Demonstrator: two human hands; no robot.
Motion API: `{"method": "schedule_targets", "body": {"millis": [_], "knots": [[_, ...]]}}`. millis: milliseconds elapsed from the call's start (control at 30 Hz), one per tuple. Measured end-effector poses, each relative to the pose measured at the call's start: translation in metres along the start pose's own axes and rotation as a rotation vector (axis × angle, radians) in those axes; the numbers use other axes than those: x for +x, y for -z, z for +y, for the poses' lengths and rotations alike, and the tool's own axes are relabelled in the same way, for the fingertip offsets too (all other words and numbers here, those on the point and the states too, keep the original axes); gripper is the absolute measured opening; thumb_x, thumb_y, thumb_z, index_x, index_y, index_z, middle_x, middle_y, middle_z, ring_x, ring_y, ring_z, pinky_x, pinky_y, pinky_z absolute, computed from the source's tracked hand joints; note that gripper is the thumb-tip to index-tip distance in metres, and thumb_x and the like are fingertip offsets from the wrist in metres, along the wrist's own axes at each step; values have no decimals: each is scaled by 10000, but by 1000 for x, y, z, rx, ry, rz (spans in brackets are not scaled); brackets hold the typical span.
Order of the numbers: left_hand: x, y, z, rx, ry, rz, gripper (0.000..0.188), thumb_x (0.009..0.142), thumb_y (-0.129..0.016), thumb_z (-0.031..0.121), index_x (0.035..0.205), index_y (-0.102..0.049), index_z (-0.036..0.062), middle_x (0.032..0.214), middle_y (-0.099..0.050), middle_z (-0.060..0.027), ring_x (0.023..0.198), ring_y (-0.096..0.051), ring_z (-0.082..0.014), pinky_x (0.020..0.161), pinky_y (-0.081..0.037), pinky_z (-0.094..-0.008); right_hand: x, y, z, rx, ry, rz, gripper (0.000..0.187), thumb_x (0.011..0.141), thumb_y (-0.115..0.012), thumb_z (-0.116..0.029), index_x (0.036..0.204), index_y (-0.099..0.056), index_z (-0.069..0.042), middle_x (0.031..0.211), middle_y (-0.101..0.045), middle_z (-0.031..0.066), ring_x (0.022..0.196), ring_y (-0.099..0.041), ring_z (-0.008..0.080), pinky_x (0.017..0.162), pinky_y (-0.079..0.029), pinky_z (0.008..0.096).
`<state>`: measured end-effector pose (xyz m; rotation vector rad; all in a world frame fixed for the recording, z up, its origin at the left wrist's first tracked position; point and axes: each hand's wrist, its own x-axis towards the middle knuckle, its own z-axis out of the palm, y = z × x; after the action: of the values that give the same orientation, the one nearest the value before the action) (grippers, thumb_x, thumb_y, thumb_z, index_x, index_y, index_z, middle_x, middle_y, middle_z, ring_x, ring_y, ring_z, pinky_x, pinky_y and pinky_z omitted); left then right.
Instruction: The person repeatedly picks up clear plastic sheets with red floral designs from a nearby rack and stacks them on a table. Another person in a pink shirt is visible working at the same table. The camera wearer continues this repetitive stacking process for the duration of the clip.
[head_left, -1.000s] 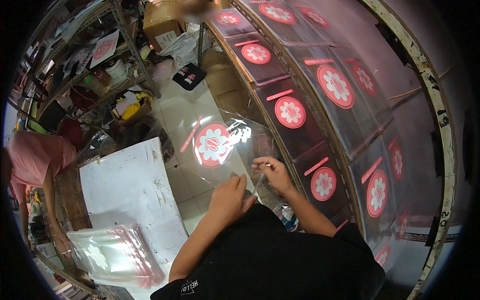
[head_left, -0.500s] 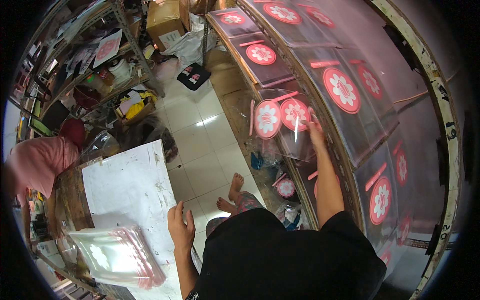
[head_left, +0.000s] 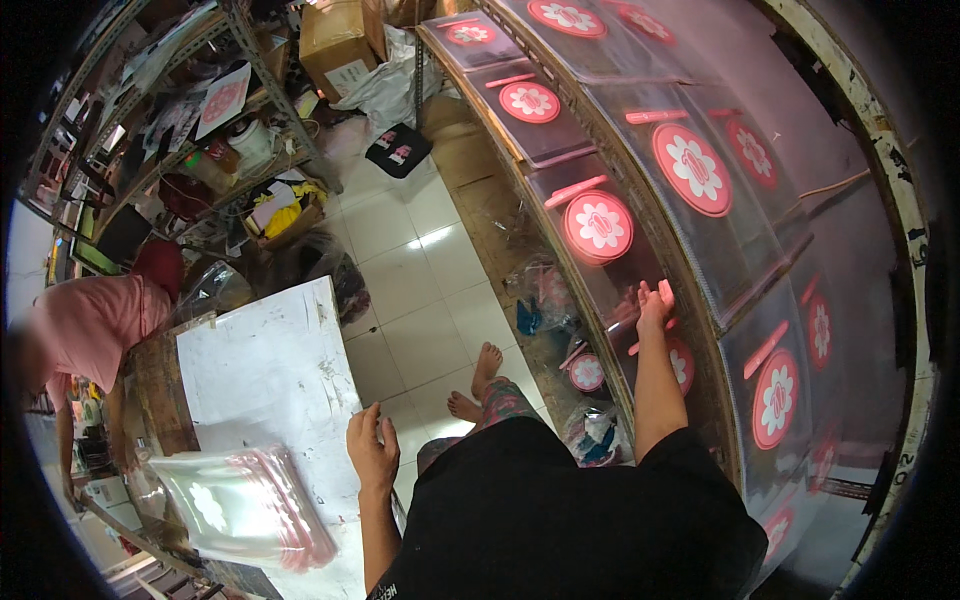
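My right hand (head_left: 654, 306) is over the lower rack level with its fingers loosely bent and apart, no object visible in it. Just beyond it lies a clear plastic bag (head_left: 598, 227) printed with a pink disc, a white flower and a pink strip. A similar printed bag (head_left: 679, 366) is partly hidden by my right forearm. My left hand (head_left: 373, 447) hangs beside the edge of the white-topped table (head_left: 262, 350), fingers apart, holding nothing. A stack of clear plastic bags (head_left: 235, 508) with pink edges rests on that table.
More printed bags (head_left: 692, 168) cover the rack's upper level (head_left: 640, 265). At left, a person in a pink shirt (head_left: 105, 325) bends beside the table. Cluttered shelves (head_left: 240, 70), a cardboard box (head_left: 340, 45) and a black cap-like item (head_left: 398, 150) are farther off. Tiled floor (head_left: 400, 300) runs between.
My right hand has let go of a clear printed bag, which now lies flat on the lower rack level. The hand has drawn back toward me. My left hand stays by the table edge.
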<state>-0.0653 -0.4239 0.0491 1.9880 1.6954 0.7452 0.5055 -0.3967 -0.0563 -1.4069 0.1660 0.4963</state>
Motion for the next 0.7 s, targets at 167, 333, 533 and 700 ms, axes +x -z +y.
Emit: {"method": "schedule_targets", "body": {"millis": [167,333,533,700], "knots": [[-4,-4,0,23,-54,42,300,845,-639,14,1144,-645,18,1000,-648,-151,926,-606,-324,836,-465,-418,39,7,33,31,73,0,582,907,-401,43,1444,-242,-114,1338,-474,188,1007,-680,298,777,-598,381],[-9,-5,3,66,-79,67,288,833,-639,7,1120,-656,16,975,-641,-140,900,-591,-316,823,-442,-414,64,7,46,4,35,27,400,999,-436,-100,1380,-323,-138,1213,-615,180,970,-689,269,766,-608,370],[-8,-7,0,55,-101,85,286,828,-644,5,1113,-654,20,971,-640,-135,897,-589,-311,809,-438,-410,49,-1,36,29,-51,49,315,1026,-399,-124,1339,-422,-101,1304,-573,120,1015,-666,225,812,-584,328],[-9,-8,0,77,-96,83,283,829,-646,7,1110,-652,29,973,-641,-131,900,-593,-308,806,-436,-411,26,-5,16,58,-46,28,517,991,-378,39,1493,-313,-66,1425,-444,112,947,-664,207,740,-584,270]]}}
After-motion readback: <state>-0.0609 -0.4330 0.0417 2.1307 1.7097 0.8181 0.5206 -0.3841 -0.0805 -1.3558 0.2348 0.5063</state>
